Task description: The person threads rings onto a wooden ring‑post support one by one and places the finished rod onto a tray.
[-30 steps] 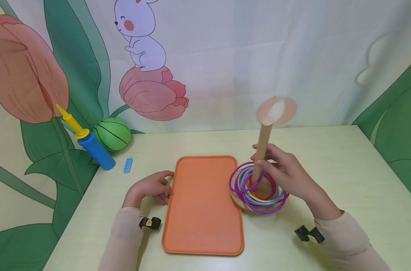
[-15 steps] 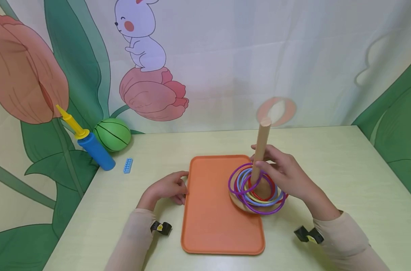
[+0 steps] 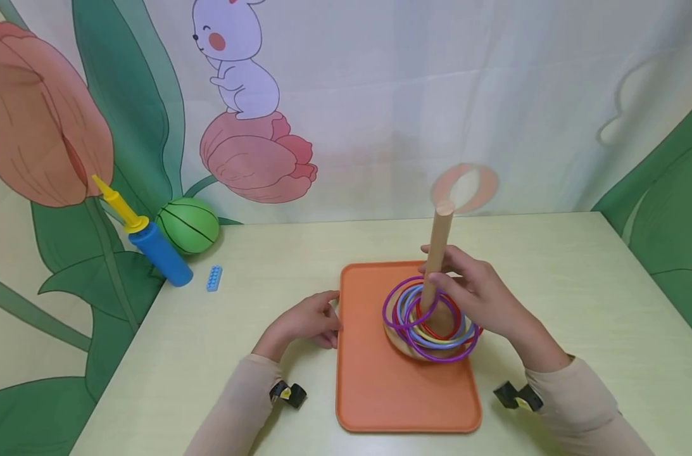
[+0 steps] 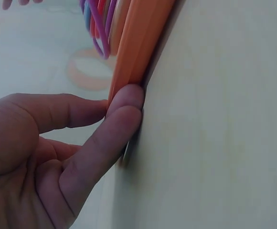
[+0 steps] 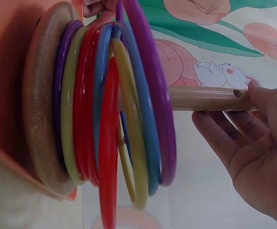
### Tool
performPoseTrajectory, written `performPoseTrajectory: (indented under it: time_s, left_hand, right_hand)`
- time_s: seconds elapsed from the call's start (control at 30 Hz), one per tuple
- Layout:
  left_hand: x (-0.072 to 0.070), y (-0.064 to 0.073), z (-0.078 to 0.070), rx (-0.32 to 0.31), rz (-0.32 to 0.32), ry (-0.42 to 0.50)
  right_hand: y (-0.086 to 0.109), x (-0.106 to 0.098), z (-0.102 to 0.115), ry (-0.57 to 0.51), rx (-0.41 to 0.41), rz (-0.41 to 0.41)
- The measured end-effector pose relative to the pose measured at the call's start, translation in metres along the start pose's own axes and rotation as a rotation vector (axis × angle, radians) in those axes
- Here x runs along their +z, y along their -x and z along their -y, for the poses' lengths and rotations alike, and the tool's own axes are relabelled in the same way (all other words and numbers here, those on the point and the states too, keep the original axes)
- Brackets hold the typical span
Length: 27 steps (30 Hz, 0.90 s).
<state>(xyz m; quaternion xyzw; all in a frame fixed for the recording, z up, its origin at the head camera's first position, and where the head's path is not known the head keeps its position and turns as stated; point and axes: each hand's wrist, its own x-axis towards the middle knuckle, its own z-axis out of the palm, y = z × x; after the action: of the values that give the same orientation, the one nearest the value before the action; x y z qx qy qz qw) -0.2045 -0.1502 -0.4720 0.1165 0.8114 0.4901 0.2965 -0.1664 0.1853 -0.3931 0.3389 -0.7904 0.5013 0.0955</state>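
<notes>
My right hand (image 3: 479, 291) holds the wooden post of a ring toss stand (image 3: 439, 237), with thumb and fingers around it. Purple, red, blue and yellow rings (image 5: 124, 119) are stacked loosely about the post, over the round wooden base (image 5: 43, 100). That base is above the right part of an orange tray (image 3: 402, 399); whether it touches the tray I cannot tell. At the tray's left edge is my left hand (image 3: 311, 320). In the left wrist view its fingertips (image 4: 124, 119) pinch the rim, some against the outer side and one at the top.
A blue hand pump (image 3: 160, 253) with a yellow nozzle and a green ball (image 3: 188, 225) are at the table's back left. Near them lies a small blue toy brick (image 3: 214, 278). A printed curtain (image 3: 351, 76) hangs behind the table.
The tray has slid right under the stand's base, my left hand moving along with its left edge. My right hand and the stand have stayed almost in place, shifting very slightly left.
</notes>
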Motion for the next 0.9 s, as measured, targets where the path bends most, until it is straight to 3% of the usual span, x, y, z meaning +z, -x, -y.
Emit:
performPoseTrajectory:
  time_s: [0.43, 0.73, 0.9]
  left_hand:
    - [0.020, -0.008, -0.006, 0.013, -0.006, 0.041]
    - [0.011, -0.012, 0.008, 0.013, 0.049, 0.156]
    - [0.008, -0.015, 0.007, 0.027, 0.074, 0.163]
  right_hand:
    - [0.005, 0.003, -0.006, -0.003, -0.008, 0.005]
    - [0.002, 0.006, -0.013, 0.000, 0.008, 0.048]
    - [0.001, 0.002, -0.016, 0.000, 0.023, 0.059]
